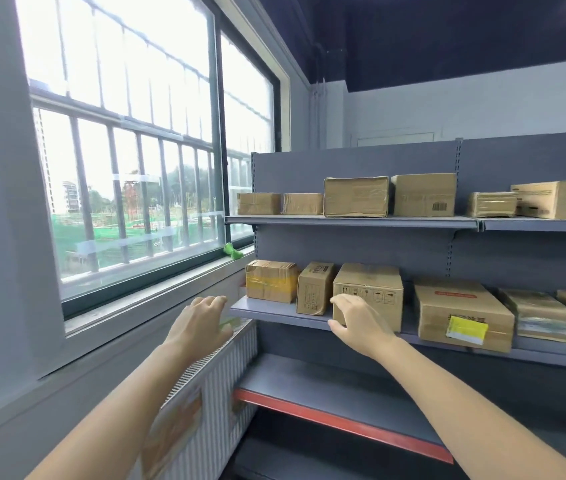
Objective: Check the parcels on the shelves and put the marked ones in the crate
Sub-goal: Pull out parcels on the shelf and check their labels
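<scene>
Cardboard parcels stand in rows on a grey shelf unit. On the middle shelf [274, 311] are a box with yellow tape [269, 280], a narrow upright box [312, 289], a box printed with handling symbols [375, 289] and a larger parcel bearing a yellow label [465, 315]. My right hand [354, 322] reaches the symbol box, fingers over its front left corner and thumb near its bottom edge. My left hand [202, 320] hovers open left of the shelf, holding nothing. No crate is in view.
The top shelf [350, 221] carries several more parcels, among them a big taped box [356, 197] and one with a barcode [425, 195]. A white radiator [219, 372] stands under a large window [129, 150] on the left. The red-edged lower shelf [337, 415] holds nothing.
</scene>
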Tool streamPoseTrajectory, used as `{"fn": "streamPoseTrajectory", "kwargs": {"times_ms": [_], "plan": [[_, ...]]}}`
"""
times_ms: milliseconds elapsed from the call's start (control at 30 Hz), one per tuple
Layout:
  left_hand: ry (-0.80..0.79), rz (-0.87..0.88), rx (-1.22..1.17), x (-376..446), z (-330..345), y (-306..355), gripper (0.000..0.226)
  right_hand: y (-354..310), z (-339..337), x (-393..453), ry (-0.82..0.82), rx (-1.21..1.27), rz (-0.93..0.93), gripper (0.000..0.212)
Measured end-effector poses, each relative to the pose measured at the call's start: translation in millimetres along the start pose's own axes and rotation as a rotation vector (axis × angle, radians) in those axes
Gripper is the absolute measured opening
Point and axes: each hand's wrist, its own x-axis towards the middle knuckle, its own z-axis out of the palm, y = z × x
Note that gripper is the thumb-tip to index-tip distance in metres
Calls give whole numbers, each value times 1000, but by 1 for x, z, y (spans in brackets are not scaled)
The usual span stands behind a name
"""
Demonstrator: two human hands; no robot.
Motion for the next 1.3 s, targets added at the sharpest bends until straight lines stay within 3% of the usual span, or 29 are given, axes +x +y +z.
{"fn": "streamPoseTrajectory", "kwargs": {"times_ms": [500, 900, 1167, 1300], "plan": [[72, -15, -16, 114, 35, -82, 54, -16, 69, 156, 29, -4, -94, 49], [109, 0, -37, 276, 72, -133, 56, 18, 92, 321, 135, -11, -86, 50], [235, 93, -66, 405, 89, -200, 56, -6, 106, 448, 246, -87, -164, 48], [283, 162, -85, 477, 92, -230, 54, -10, 116, 507, 304, -98, -101, 46]]}}
